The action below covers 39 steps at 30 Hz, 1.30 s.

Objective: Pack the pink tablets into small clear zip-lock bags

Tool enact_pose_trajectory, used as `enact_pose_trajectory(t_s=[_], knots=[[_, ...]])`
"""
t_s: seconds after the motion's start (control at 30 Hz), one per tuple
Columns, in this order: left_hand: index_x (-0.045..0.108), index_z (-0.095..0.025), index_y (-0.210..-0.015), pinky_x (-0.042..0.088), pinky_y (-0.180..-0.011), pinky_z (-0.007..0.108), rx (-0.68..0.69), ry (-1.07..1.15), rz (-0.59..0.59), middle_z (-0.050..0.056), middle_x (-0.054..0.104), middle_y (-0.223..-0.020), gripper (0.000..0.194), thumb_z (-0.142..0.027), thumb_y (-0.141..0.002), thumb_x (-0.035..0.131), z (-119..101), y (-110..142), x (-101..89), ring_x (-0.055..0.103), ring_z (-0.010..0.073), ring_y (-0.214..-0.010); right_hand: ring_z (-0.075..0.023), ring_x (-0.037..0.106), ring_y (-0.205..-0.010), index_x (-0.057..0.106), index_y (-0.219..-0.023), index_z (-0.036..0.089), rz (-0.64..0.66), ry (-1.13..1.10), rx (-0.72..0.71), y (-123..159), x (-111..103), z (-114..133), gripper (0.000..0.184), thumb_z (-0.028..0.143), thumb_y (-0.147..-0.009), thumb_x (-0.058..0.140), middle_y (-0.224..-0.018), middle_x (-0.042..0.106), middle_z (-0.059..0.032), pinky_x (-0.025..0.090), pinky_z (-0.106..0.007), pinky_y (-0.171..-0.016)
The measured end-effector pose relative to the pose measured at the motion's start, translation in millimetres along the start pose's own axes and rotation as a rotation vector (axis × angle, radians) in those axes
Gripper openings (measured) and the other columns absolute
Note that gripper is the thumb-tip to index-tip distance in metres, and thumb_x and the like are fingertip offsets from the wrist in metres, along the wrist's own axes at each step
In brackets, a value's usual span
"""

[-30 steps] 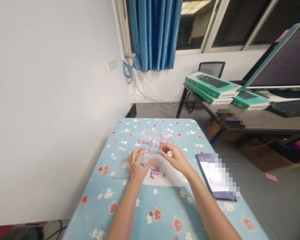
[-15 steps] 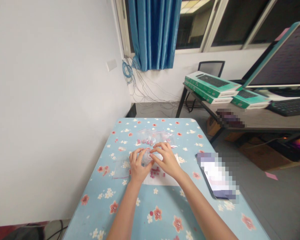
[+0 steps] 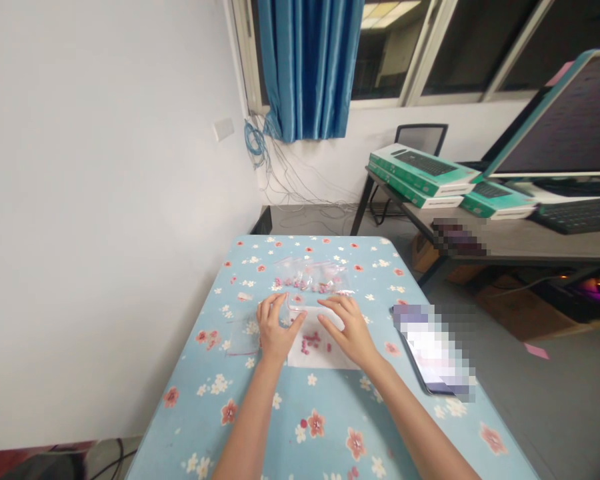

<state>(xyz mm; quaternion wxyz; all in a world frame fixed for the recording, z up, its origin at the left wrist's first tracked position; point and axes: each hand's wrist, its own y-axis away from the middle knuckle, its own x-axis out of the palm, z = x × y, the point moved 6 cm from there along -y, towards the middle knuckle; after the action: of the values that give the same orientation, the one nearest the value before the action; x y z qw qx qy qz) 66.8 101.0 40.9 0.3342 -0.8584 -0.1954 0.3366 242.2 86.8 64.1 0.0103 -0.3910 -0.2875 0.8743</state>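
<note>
A gap lies between the left hand (image 3: 279, 330) and right hand (image 3: 350, 328) at centre frame, above pink beads (image 3: 313, 343). Beyond, clear plastic bags (image 3: 310, 273) obstruct. Between the forearms, the lower-centre bench (image 3: 325, 400) leaves passage; a smartphone (image 3: 427, 350) obstructs lower right, the wall (image 3: 105, 167) far left.

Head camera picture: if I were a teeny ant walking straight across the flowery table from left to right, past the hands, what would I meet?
Flat clear bag → left hand → little pink pieces → right hand → phone.
</note>
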Motion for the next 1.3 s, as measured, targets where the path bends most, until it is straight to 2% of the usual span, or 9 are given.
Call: enact_pose_trajectory(t_s=[0.17,0.3,0.53,0.9,1.13,1.3], knots=[[0.058,-0.019,-0.110,0.045,-0.089,0.040,-0.009,0.008,0.005,0.009,0.059,-0.104,0.044,-0.037,-0.073,0.071,-0.4,0.9,0.8,0.055,0.0237,-0.098,-0.0252,0.052,-0.097,0.064,-0.106,0.022,0.109,0.066,0.030,29.7,3.2,-10.4,0.024,0.036,-0.088,0.056,-0.102,0.061,-0.0080,0.041,-0.045,-0.088],[0.058,-0.018,-0.110,0.045,-0.089,0.041,-0.004,0.008,0.000,0.009,0.059,-0.104,0.043,-0.037,-0.073,0.070,-0.2,1.4,0.8,0.054,0.0234,-0.098,-0.0247,0.053,-0.094,0.067,-0.102,0.023,0.168,0.087,0.083,38.9,8.7,-9.4,0.021,0.035,-0.088,0.057,-0.097,0.062,-0.0077,0.042,-0.042,-0.083],[0.058,-0.019,-0.110,0.045,-0.088,0.041,-0.003,0.008,-0.007,0.009,0.060,-0.103,0.043,-0.037,-0.073,0.071,0.0,0.6,0.5,0.055,0.0236,-0.098,-0.0229,0.052,-0.086,0.070,-0.100,0.023,0.262,0.120,0.171,27.8,24.5,-5.5,0.019,0.024,-0.089,0.054,-0.089,0.063,-0.0070,0.041,-0.038,-0.077],[0.060,-0.019,-0.109,0.046,-0.088,0.040,-0.019,-0.002,-0.011,0.009,0.060,-0.103,0.042,-0.038,-0.073,0.069,-1.1,0.1,-1.1,0.056,0.0234,-0.097,-0.0221,0.051,-0.086,0.070,-0.091,0.025,0.379,0.144,0.099,15.6,29.7,-5.0,0.024,0.010,-0.082,0.055,-0.086,0.064,-0.0046,0.038,-0.036,-0.077],[0.059,-0.019,-0.109,0.046,-0.089,0.041,-0.017,-0.012,0.008,0.009,0.060,-0.103,0.042,-0.038,-0.073,0.070,0.1,0.6,1.0,0.056,0.0236,-0.098,-0.0213,0.051,-0.087,0.066,-0.088,0.023,0.392,0.147,0.091,12.2,29.6,-7.3,0.016,0.013,-0.084,0.055,-0.086,0.063,-0.0041,0.036,-0.035,-0.077],[0.059,-0.018,-0.110,0.046,-0.089,0.041,0.002,-0.008,0.004,0.009,0.060,-0.103,0.044,-0.038,-0.072,0.071,-0.2,-0.1,0.8,0.056,0.0234,-0.098,-0.0225,0.051,-0.089,0.062,-0.088,0.022,0.269,0.101,0.124,-0.3,14.6,-9.4,0.012,0.025,-0.091,0.050,-0.088,0.062,-0.0040,0.037,-0.036,-0.077]])
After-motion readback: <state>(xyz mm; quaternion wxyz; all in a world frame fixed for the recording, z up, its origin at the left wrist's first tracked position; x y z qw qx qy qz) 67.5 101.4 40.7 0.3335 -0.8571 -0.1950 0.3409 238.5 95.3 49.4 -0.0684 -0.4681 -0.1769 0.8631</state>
